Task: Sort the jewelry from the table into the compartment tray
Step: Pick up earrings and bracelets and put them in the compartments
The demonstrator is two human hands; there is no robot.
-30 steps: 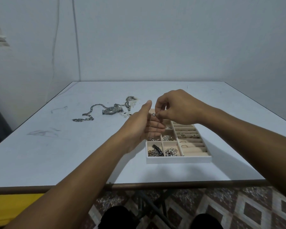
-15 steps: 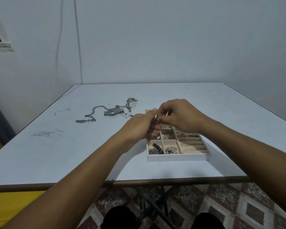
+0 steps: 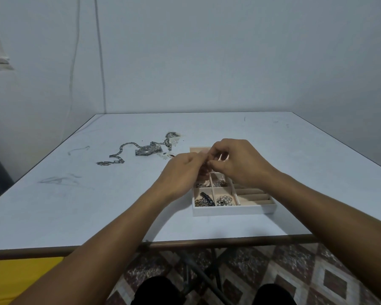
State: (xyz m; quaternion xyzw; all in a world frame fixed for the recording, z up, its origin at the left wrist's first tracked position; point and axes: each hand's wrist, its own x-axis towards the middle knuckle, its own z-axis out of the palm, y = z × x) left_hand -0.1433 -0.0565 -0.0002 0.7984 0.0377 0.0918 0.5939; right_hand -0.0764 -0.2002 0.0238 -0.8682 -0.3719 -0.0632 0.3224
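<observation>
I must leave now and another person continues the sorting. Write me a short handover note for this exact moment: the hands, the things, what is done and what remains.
Hands: the left hand and right hand meet fingertip to fingertip above the far-left part of the compartment tray. Both pinch a small piece, too small to identify.
Done: the near compartments hold a pearl piece, a dark clip and small metal pieces.
Left: on the table, left of the tray, lie a link chain, a wristwatch and a smaller pile.
Next, probably: put the held piece in a compartment, then fetch those.
</observation>
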